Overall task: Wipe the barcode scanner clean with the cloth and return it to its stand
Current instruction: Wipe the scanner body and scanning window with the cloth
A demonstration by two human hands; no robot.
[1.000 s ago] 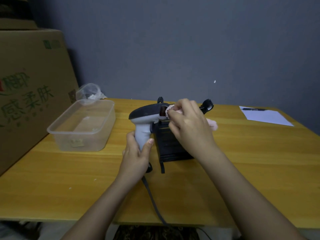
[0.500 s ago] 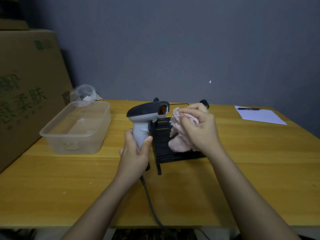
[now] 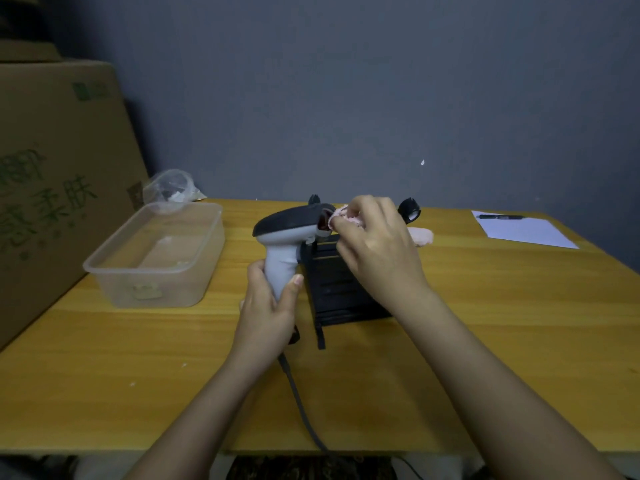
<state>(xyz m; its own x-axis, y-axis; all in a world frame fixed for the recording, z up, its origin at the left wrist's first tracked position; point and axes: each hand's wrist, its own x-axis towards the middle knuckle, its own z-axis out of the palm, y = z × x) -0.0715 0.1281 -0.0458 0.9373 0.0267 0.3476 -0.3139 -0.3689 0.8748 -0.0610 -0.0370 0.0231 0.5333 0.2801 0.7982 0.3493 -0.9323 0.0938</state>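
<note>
The barcode scanner [image 3: 282,233], grey handle with a dark head, stands upright above the table's middle. My left hand [image 3: 268,308] grips its handle from below. My right hand [image 3: 374,249] pinches a pink cloth [image 3: 420,236] and presses a bunched part of it against the scanner's front window. The rest of the cloth trails out behind that hand. The black stand [image 3: 341,289] lies flat on the table just right of the scanner, partly hidden by my right wrist; its ring-shaped holder [image 3: 409,209] sticks up at the back.
A clear plastic box [image 3: 156,258] sits at the left, a crumpled plastic bag [image 3: 171,188] behind it. A big cardboard carton [image 3: 52,174] fills the far left. Paper [image 3: 523,232] with a pen [image 3: 500,217] lies at the back right. The scanner's cable [image 3: 301,403] runs off the front edge.
My right hand has lifted the cloth from in front of the stand back up to the scanner's window. The left hand keeps the scanner in the same upright hold.
</note>
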